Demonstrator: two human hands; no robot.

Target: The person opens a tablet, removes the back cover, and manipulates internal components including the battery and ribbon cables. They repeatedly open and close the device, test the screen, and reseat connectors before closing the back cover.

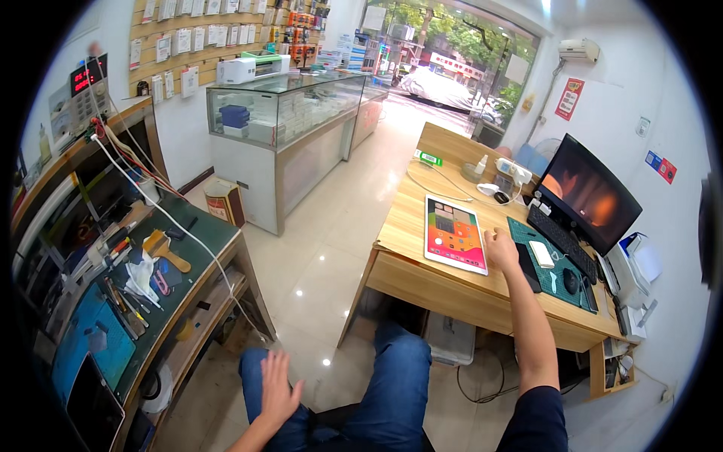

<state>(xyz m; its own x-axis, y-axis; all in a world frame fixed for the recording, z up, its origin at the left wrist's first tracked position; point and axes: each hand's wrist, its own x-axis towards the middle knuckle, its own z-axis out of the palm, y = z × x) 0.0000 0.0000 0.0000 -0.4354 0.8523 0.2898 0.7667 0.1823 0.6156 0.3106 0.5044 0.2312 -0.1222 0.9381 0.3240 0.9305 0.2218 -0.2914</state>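
My left hand (pixel 277 388) rests over my left thigh, fingers stretched out and holding nothing. On the wooden desk (pixel 399 264) lies a white tablet (pixel 456 233) with a lit screen of colourful icons. Just off the tablet's right edge is my right hand (pixel 501 248), its fingers curled; whatever may be in them is hidden. A flat black item (pixel 527 267) lies under that wrist, beside a green mat (pixel 572 294) bearing a white rectangular item (pixel 541 255) and a black mouse (pixel 571 282). A keyboard (pixel 557 237) and a monitor (pixel 584 188) stand behind them.
At my left, a workbench (pixel 188 264) carries tools, a brush (pixel 166 248), cables and a blue mat (pixel 90 346). A glass counter (pixel 316 113) with a printer (pixel 252 68) stands beyond, near the shop entrance (pixel 444 83). A plastic bin (pixel 448 346) sits under the desk.
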